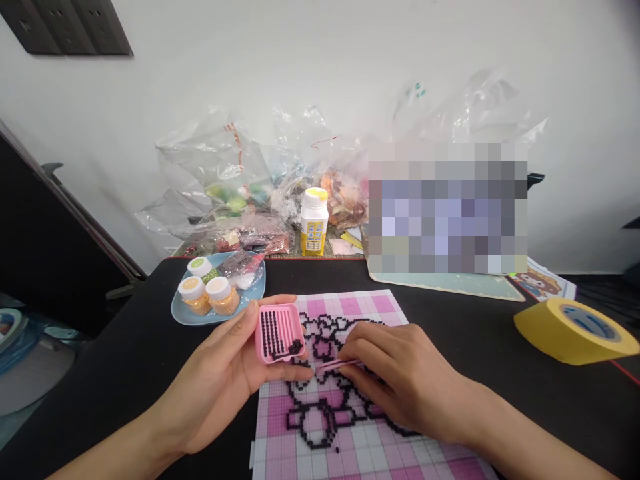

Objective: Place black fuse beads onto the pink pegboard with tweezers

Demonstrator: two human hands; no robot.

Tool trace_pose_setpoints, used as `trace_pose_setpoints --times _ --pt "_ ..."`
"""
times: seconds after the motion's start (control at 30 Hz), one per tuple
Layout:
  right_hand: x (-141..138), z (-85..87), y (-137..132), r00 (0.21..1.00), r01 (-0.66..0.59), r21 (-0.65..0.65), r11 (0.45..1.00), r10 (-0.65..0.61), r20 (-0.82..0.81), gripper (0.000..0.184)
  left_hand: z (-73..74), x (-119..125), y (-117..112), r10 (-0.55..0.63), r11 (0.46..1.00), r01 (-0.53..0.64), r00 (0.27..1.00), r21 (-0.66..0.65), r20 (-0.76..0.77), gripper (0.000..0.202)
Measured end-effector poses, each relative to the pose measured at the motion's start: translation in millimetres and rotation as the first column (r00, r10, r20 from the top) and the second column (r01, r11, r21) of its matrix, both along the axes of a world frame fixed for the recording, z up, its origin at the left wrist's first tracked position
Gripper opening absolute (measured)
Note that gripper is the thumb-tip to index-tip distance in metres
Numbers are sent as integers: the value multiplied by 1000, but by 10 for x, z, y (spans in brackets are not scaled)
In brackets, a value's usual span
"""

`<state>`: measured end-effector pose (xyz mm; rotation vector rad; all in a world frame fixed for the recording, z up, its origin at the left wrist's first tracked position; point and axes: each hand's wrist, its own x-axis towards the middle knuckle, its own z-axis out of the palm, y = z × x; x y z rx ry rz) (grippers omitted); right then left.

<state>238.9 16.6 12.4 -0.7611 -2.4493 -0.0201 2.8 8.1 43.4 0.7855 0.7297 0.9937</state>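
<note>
My left hand (235,363) grips a small pink bead tray (287,320) by its edges, tilted toward me. Black beads (273,333) line several of the tray's grooves, with a loose clump in its lower right corner. Pinched in the fingers of my right hand (395,367) are pink tweezers (335,365), their tips pointing left over the board. Under both hands lies a pegboard (295,460) with a pink and white checked pattern. Black beads form an outline (315,445) on it, partly covered by my right hand. Whether the tweezer tips hold a bead I cannot tell.
At the left, a blue plate (180,312) carries several white-capped bead jars (223,297) and a bead bag. A white-and-yellow bottle (314,223) stands before plastic bags (215,167) along the wall. Yellow tape (545,330) lies at right. Part of the back right is blurred out.
</note>
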Motion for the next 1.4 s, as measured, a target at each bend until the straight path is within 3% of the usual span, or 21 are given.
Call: trace_pose_setpoints --times 1.4 --pt "14 -9 16 1000 -16 -30 999 15 -21 15 -14 18 -9 -1 1000 2 1000 -17 14 38"
